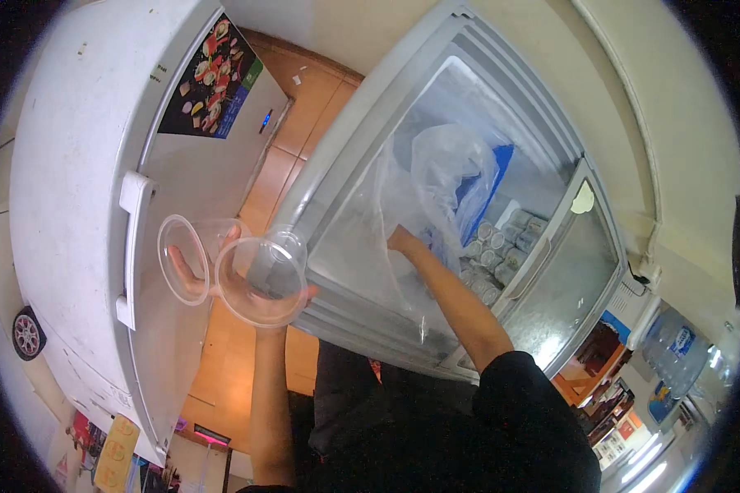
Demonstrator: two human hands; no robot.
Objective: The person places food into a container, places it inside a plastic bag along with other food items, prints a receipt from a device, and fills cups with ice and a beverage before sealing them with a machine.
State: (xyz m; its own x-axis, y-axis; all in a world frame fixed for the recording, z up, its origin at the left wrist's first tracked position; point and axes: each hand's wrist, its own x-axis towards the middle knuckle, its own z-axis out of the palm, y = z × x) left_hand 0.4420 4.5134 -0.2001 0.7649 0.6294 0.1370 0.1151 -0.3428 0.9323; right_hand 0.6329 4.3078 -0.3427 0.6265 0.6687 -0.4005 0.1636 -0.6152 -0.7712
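Two clear plastic cups are in my left hand (pixel 240 277), their round mouths facing up towards me. One cup (pixel 222 231) tilts to the left, and the other cup (pixel 283 259) sits beside it on the right. My right arm (pixel 450 289) reaches into an open chest freezer (pixel 330 179). Its hand is hidden past the wrist inside a large clear plastic bag (pixel 361 237), so its fingers cannot be made out. Blue material (pixel 496 175) shows by the bag. Several lidded clear containers (pixel 487 259) are stacked on the freezer floor.
A white refrigerator (pixel 80 185) with a long handle (pixel 134 246) stands close on my left. The freezer's sliding glass lid (pixel 567 283) covers its right part. Orange floor tiles (pixel 283 166) run between the two appliances. A large water bottle (pixel 675 345) stands at far right.
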